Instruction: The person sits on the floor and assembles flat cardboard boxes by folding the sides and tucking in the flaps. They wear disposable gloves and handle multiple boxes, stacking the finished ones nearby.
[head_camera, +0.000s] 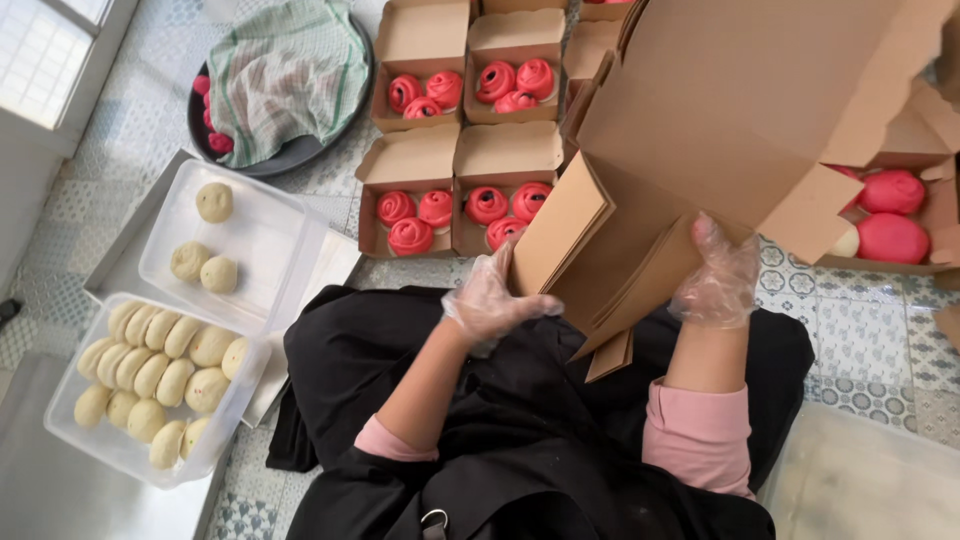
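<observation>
I hold a brown cardboard box (700, 120), half folded, above my lap. My left hand (490, 300), in a thin clear glove, presses on a side flap at the box's lower left. On the lower right edge, my gloved right hand (718, 280) grips the cardboard. The box's lid stands tilted up and hides part of the floor behind it. My black apron (520, 420) lies below both hands.
Several open cardboard boxes (462, 150) hold red rose-shaped buns on the tiled floor. Another box with red buns (890, 220) sits at right. Two clear tubs (250, 250) of pale dough balls stand at left. A dark tray under a checked cloth (285, 70) lies at the back left.
</observation>
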